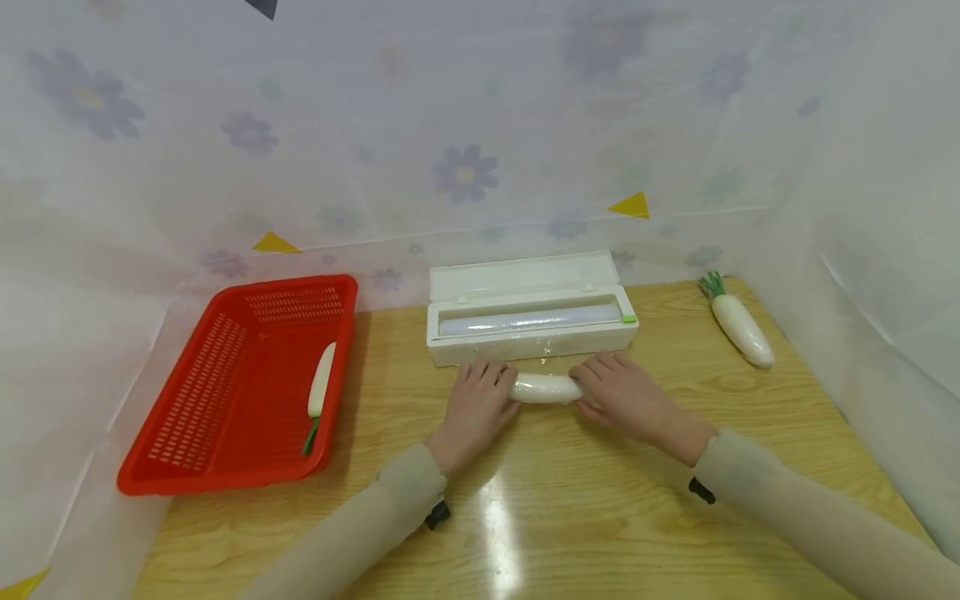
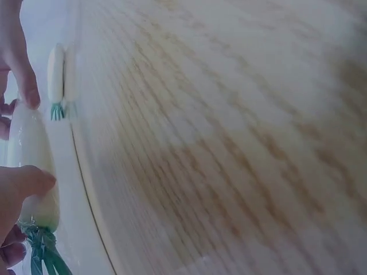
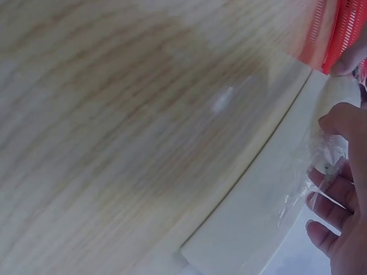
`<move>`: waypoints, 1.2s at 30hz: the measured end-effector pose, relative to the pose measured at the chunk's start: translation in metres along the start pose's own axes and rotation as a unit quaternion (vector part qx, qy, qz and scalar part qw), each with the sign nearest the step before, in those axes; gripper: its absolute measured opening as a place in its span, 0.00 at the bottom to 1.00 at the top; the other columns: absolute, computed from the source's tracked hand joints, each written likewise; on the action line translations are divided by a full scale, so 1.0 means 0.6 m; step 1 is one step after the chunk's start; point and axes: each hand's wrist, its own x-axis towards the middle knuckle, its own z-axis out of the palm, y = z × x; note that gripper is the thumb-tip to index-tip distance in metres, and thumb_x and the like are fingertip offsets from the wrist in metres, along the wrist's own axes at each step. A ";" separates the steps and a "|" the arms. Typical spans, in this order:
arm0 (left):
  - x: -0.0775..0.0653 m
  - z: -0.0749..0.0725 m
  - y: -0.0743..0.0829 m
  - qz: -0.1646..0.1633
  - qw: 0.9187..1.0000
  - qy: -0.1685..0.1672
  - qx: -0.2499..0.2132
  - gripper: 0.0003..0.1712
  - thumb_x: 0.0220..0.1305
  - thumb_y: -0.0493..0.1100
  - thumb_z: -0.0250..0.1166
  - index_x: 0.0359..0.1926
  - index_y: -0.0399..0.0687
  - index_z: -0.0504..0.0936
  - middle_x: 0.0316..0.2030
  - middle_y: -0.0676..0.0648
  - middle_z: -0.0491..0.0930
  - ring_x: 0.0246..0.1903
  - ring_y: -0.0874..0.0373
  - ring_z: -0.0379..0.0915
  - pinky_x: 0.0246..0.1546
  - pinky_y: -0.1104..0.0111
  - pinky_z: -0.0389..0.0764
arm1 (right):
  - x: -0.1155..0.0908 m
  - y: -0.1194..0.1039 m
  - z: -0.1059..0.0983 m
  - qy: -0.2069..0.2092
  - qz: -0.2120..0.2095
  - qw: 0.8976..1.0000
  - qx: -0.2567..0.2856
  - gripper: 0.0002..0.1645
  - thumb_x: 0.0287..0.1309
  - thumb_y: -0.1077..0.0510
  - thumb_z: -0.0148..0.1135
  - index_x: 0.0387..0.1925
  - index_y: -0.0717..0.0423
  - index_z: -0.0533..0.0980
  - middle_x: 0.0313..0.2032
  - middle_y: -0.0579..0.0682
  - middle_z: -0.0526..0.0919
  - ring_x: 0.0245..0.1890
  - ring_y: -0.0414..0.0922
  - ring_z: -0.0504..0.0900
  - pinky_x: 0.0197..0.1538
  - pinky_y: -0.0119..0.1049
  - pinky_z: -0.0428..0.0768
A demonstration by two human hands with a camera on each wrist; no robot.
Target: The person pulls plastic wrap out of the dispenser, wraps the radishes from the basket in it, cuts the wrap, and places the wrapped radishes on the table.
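Centrally, on the near side of the film box, a white radish (image 1: 546,388) lies crosswise between a person's two hands, its middle exposed. The left hand (image 1: 480,404) grasps the leafy end; in the left wrist view its thumb lies along the white body, and the green leaves (image 2: 43,249) stick out below the fingers. The right hand (image 1: 618,396) pinches the opposite end, thumb against the radish, with its other fingers spread apart in the right wrist view. Clear film (image 3: 332,148) is gathered in loose creases about that end and touches the right fingers. Whether the radish rests on the desk (image 1: 585,517) or is held slightly above it cannot be told. Just beyond the hands stands the white film box (image 1: 525,346), its lid (image 1: 525,277) tipped back toward the wall; inside lies a pale, glossy roll (image 1: 528,320), with a small green tab (image 1: 628,318) at the right end of the box. To the left, a red basket (image 1: 251,481) with slotted walls contains a second radish (image 1: 321,383), lying along its right wall, leaves toward the person. A third radish (image 1: 742,329), glossy, lies well apart at the far right of the desk, leaves toward the flowered sheet (image 1: 465,108) behind.
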 end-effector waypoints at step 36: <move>-0.058 -0.017 0.031 0.030 0.995 -0.088 -0.025 0.25 0.54 0.63 0.65 0.48 0.57 0.74 0.40 0.55 0.80 0.35 0.59 0.62 0.37 0.65 0.60 | -0.034 -0.066 0.028 -0.001 -0.045 0.999 0.001 0.28 0.50 0.39 0.66 0.44 0.54 0.72 0.36 0.49 0.77 0.39 0.48 0.71 0.44 0.44 0.66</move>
